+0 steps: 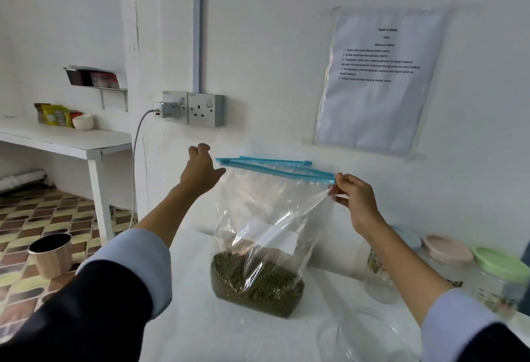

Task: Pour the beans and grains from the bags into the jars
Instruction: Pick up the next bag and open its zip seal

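On the white tabletop (200, 333) against a white wall, a clear bag (258, 247) of green beans stands upright; right hand (357, 201) fingers pinch its blue zip corner, left hand (200, 172) fingers loosely spread at the other end. Lidded jars (499, 284) stand right; patterned floor (34, 218) left.

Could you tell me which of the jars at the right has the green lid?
The jar nearest the right edge; its neighbour has a pink lid.

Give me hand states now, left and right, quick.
Left hand: at the left end of the bag's blue zip strip, fingers curled; actual grip cannot be told.
Right hand: closed, pinching the bag at its right top corner.
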`<action>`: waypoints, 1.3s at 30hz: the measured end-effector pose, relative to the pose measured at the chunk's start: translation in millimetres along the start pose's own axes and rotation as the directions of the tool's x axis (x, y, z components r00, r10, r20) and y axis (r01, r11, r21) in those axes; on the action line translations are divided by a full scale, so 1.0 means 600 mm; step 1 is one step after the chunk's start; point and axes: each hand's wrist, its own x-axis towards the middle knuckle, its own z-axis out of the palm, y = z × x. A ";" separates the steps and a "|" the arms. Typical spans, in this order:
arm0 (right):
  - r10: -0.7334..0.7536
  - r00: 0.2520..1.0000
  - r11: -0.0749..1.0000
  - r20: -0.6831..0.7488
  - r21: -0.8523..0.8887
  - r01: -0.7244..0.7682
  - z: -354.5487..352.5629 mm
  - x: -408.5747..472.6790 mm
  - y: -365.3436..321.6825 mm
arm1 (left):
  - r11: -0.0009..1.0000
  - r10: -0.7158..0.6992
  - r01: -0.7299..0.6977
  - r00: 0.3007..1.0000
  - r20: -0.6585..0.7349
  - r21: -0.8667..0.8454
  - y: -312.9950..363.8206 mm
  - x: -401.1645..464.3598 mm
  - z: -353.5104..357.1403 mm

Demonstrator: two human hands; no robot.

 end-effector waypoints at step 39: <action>0.178 0.902 0.166 0.393 -0.915 0.367 0.039 0.011 -0.002 | 0.930 -0.184 0.288 0.902 0.390 -0.227 -0.041 -0.114 -0.006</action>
